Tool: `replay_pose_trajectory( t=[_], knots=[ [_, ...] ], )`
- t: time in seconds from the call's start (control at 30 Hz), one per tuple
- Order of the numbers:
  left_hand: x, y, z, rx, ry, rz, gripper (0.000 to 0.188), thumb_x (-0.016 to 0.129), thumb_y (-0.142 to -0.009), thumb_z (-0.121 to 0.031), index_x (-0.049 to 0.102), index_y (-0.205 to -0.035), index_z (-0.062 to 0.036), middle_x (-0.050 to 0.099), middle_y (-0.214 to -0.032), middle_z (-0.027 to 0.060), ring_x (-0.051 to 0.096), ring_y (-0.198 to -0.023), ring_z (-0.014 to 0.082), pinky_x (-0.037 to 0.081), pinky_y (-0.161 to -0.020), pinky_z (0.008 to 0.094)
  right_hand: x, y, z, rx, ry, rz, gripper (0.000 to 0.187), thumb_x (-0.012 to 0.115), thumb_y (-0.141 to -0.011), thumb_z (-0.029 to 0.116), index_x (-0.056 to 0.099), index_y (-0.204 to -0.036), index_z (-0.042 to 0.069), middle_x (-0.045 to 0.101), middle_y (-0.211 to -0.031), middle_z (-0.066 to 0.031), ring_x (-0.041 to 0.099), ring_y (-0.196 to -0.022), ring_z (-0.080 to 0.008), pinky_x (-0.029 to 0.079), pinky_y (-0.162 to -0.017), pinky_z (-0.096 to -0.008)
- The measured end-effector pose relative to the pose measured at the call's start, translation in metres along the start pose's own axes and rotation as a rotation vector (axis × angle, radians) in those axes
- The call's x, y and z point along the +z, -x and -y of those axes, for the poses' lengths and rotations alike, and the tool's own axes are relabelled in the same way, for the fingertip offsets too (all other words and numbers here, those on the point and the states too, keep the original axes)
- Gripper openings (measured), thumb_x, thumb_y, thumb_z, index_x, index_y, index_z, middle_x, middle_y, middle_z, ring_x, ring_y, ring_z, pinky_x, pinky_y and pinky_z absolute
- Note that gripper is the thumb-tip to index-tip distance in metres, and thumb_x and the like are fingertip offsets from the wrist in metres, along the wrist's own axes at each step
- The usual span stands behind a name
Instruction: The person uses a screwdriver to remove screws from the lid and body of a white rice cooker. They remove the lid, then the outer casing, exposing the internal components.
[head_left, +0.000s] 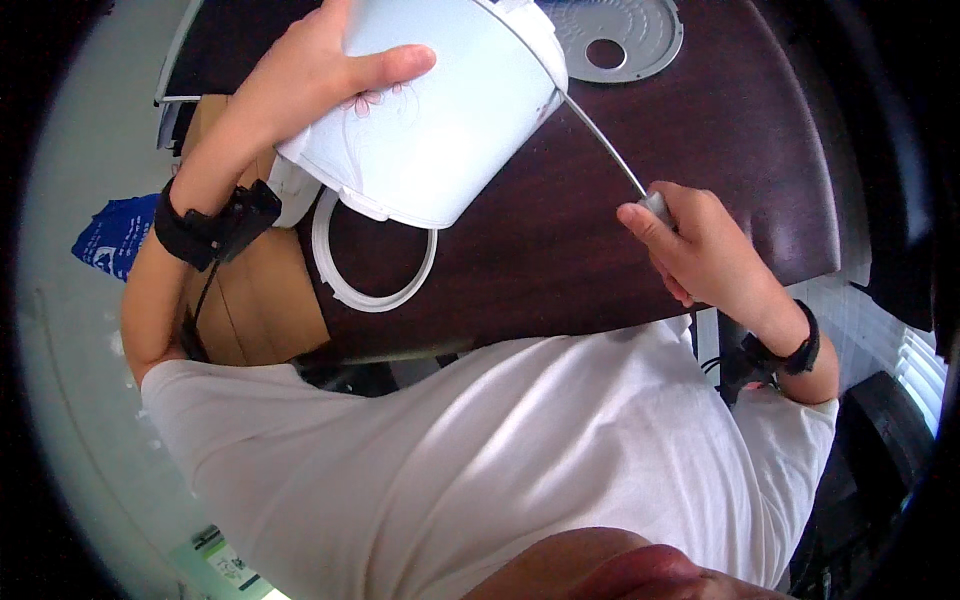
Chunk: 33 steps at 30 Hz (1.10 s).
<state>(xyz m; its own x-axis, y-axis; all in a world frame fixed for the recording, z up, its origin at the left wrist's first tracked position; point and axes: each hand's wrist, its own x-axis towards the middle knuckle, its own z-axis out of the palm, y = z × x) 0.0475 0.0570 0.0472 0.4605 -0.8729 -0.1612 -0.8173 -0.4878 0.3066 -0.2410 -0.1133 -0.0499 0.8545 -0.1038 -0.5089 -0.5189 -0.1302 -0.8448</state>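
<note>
A white appliance housing (450,130) with a pink flower print, which looks like a rice cooker body, lies tilted over the far side of the table. My left hand (325,75) grips it from the left, thumb across the printed wall; its other fingers are mostly hidden. In my right hand (705,240) is a screwdriver (607,145), its handle wrapped by the fingers. The long metal shaft slants up to the housing's right-hand edge. Its tip meets the rim there, and I cannot make out what it touches. A white plastic ring (376,304) rests on the table just below the housing.
A round grey metal plate (640,60) with a large hole lies at the back of the dark wooden table (740,140). Left of the table stand a brown cardboard box (260,295) and a blue bag (115,238). The table's curved edge runs down the right side.
</note>
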Motion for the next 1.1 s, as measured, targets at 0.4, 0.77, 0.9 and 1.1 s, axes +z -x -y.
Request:
replay_pose_trajectory(
  t=[0.4, 0.77, 0.9, 1.1],
  knots=[
    [-0.003, 0.0, 0.004, -0.035, 0.01, 0.042, 0.097, 0.064, -0.078, -0.069, 0.037, -0.144, -0.0027, 0.062, -0.114, 0.0194, 0.064, -0.096, 0.0229, 0.053, -0.074, 0.0316, 0.008, -0.01, -0.004, -0.164, 0.636, -0.431, 0.041, 0.064, -0.094, 0.032, 0.056, -0.077, -0.005, 0.062, -0.065, -0.025, 0.065, -0.066, -0.0431, 0.052, -0.056, -0.0455],
    [-0.004, -0.003, 0.015, -0.029, 0.152, 0.029, 0.091, 0.068, -0.081, -0.058, 0.035, -0.146, -0.003, 0.06, -0.119, 0.0189, 0.063, -0.103, 0.0237, 0.051, -0.086, 0.0335, -0.029, -0.015, 0.01, -0.026, -0.203, 0.137, 0.049, 0.053, -0.1, 0.045, 0.051, -0.074, 0.004, 0.05, -0.052, -0.0016, 0.051, -0.038, -0.0101, 0.038, -0.033, -0.0253],
    [-0.004, -0.001, 0.011, -0.073, 0.161, 0.02, 0.09, 0.069, -0.082, -0.055, 0.034, -0.147, -0.0029, 0.062, -0.117, 0.0177, 0.064, -0.1, 0.0231, 0.052, -0.084, 0.0324, -0.026, -0.018, 0.012, -0.066, -0.149, 0.071, 0.049, 0.052, -0.101, 0.044, 0.05, -0.074, 0.004, 0.05, -0.052, -0.0012, 0.05, -0.037, -0.0094, 0.036, -0.033, -0.0245],
    [-0.005, -0.001, 0.01, -0.002, 0.132, 0.018, 0.086, 0.07, -0.082, -0.054, 0.038, -0.143, -0.0028, 0.062, -0.117, 0.0182, 0.064, -0.103, 0.0244, 0.053, -0.086, 0.0335, -0.024, -0.011, 0.024, -0.106, -0.032, 0.055, 0.047, 0.052, -0.101, 0.042, 0.05, -0.075, 0.004, 0.049, -0.051, -0.0004, 0.05, -0.037, -0.0097, 0.035, -0.033, -0.0246]
  ],
)
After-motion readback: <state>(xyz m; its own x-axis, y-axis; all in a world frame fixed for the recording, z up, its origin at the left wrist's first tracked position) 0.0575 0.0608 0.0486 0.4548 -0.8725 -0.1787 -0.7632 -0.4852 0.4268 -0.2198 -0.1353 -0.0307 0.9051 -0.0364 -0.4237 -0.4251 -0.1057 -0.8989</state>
